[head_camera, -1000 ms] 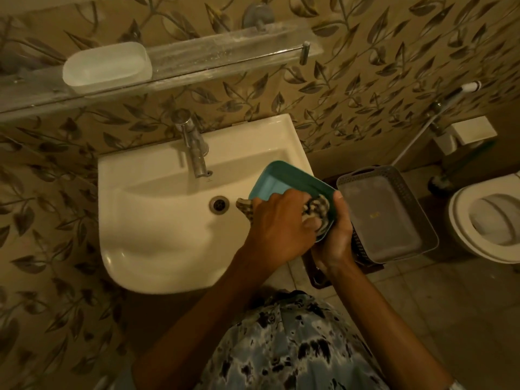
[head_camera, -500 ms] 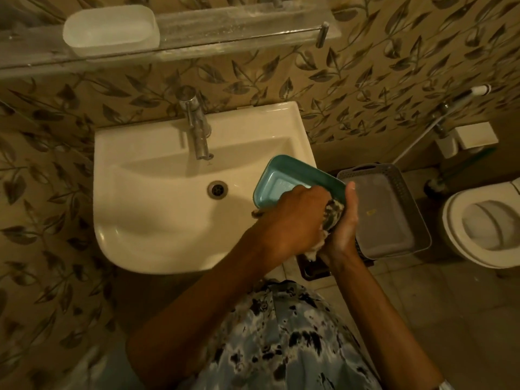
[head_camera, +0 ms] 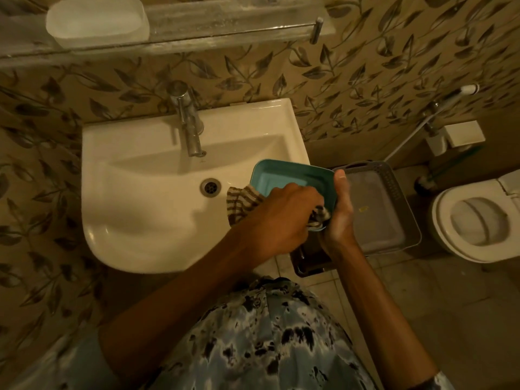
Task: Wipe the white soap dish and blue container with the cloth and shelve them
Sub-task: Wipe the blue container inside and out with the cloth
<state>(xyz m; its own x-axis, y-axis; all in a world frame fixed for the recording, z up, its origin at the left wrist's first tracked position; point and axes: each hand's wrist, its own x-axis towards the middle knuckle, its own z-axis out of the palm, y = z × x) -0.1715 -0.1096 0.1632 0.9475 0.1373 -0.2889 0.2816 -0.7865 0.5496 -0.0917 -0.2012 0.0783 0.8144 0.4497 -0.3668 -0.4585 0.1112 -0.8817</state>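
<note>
Wiping the shallow rectangular blue plastic container (head_camera: pixel 284 178) goes best if the left hand (head_camera: pixel 284 218), fingers closed around the striped brown-and-white cloth (head_camera: pixel 243 202), works the cloth into the near right corner while the right hand (head_camera: pixel 339 218) braces the right rim, thumb laid along it and fingers curled beneath. It is held over the right edge of the white ceramic basin (head_camera: pixel 140 192), open face up and tilted toward the person, its long axis running from near right to far left. Already on the glass wall shelf (head_camera: pixel 225 26) sits the white rounded soap dish (head_camera: pixel 97 21)
</note>
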